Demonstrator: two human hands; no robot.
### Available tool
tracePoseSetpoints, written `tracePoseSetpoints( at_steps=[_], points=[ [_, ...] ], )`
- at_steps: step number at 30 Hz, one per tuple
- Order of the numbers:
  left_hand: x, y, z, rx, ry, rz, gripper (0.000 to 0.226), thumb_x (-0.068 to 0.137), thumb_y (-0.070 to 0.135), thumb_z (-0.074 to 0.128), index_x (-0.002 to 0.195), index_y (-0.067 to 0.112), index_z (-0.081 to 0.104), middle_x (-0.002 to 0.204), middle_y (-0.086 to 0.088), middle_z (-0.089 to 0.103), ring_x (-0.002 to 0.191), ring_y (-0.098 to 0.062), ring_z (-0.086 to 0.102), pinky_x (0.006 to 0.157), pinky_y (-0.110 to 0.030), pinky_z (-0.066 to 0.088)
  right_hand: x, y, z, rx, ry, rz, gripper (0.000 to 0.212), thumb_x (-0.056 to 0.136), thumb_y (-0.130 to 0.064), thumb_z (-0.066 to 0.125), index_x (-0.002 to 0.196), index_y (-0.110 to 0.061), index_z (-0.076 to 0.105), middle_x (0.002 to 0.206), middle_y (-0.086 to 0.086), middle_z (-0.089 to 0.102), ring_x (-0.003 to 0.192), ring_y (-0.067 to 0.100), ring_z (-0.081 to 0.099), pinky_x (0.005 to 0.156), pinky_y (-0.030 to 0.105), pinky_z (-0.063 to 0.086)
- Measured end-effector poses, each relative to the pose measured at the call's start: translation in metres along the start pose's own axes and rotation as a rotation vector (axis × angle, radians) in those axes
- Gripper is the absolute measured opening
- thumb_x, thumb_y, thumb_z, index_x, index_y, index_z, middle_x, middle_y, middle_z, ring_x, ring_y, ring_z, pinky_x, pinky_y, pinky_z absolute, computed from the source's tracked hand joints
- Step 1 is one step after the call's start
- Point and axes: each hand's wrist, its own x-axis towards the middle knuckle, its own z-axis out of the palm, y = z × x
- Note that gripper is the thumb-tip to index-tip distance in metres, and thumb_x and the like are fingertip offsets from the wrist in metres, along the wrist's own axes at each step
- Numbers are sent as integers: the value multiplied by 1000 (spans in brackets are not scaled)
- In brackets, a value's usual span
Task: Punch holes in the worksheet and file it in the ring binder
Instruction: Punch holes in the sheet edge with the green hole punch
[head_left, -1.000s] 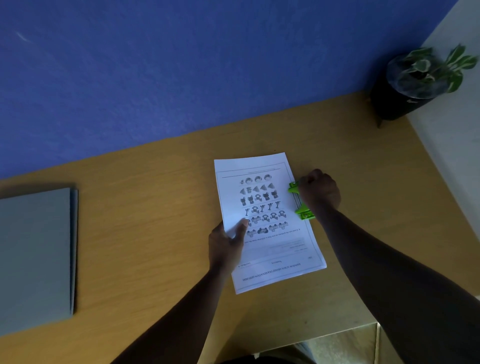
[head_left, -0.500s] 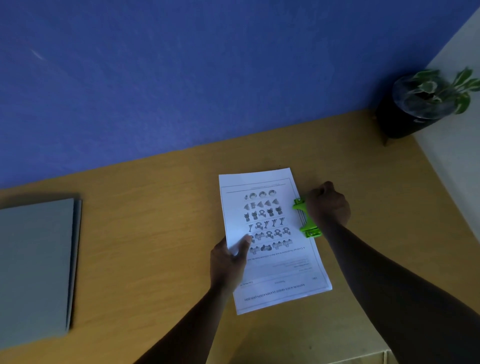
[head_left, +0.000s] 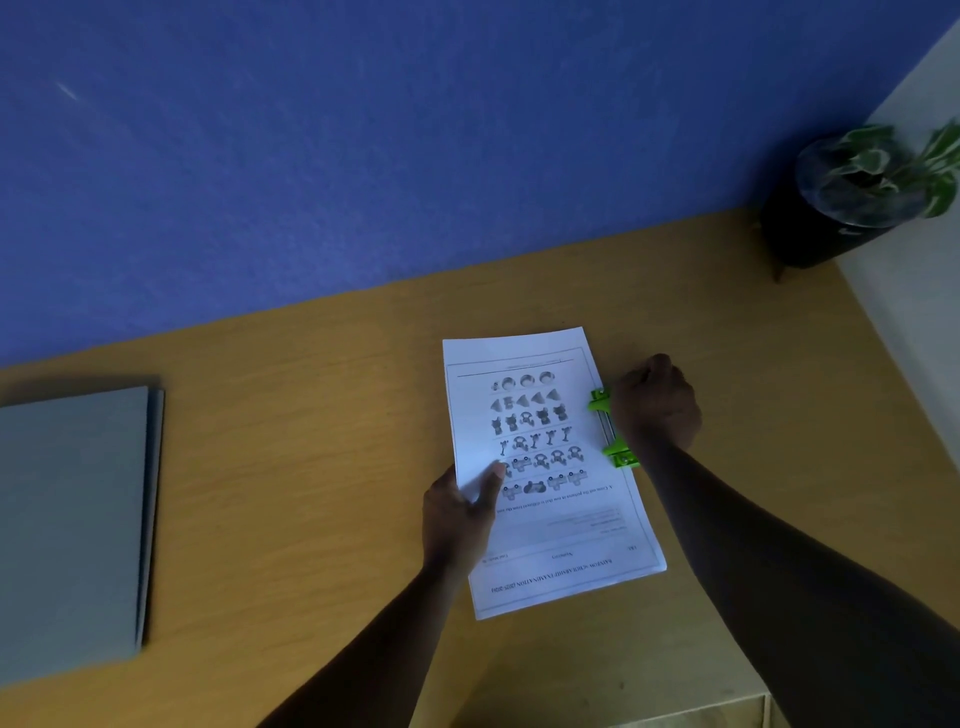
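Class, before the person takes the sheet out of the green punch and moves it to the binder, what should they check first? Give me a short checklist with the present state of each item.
1. Worksheet edge sits in the green punch: ok, its right edge meets the punch.
2. Right hand on the punch: ok, it covers the middle of it.
3. Left hand steadies the sheet: ok, thumb on top at the left edge.
4. Holes actually punched: cannot tell, the hand and the punch hide that edge.
5. Binder ready to take the sheet: not ok, it lies closed at the left of the desk.
6. Path to the binder: ok, bare desk between.
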Motion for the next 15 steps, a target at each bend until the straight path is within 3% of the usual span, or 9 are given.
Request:
tracePoseSetpoints(
  at_steps=[3, 7, 11, 15],
  points=[
    [1, -2, 0, 11, 8, -10, 34, 89, 44, 70, 115, 22, 68, 98, -1, 76, 90, -19, 72, 72, -22, 56, 2, 3, 4, -70, 38, -24, 31, 87, -22, 44, 112, -9, 57, 114, 17, 58, 108, 37, 51, 86, 45, 39],
    [0, 3, 1, 15, 12, 3, 33, 90, 37, 71, 117, 19, 68, 107, 7, 75, 97, -5, 70, 73, -8, 51, 5, 7, 7, -115, 72, -21, 31, 85, -22, 45, 109, -7, 55, 113, 19, 54, 108, 37, 48, 85, 47, 37],
    [-2, 5, 2, 20, 17, 18, 34, 90, 35, 70, 119, 19, 67, 111, 13, 72, 98, 11, 64, 74, -3, 48, 6, 8, 11, -122, 98, -27, 30, 84, -23, 45, 108, -6, 55, 112, 19, 54, 108, 38, 47, 85, 47, 37],
    [-2, 3, 3, 30, 36, 27, 34, 89, 37, 71, 118, 19, 67, 112, 14, 72, 100, 11, 64, 76, -4, 48, 8, 10, 11, -127, 108, -31, 31, 85, -23, 43, 108, -6, 56, 112, 19, 53, 107, 38, 47, 86, 47, 36]
  ],
)
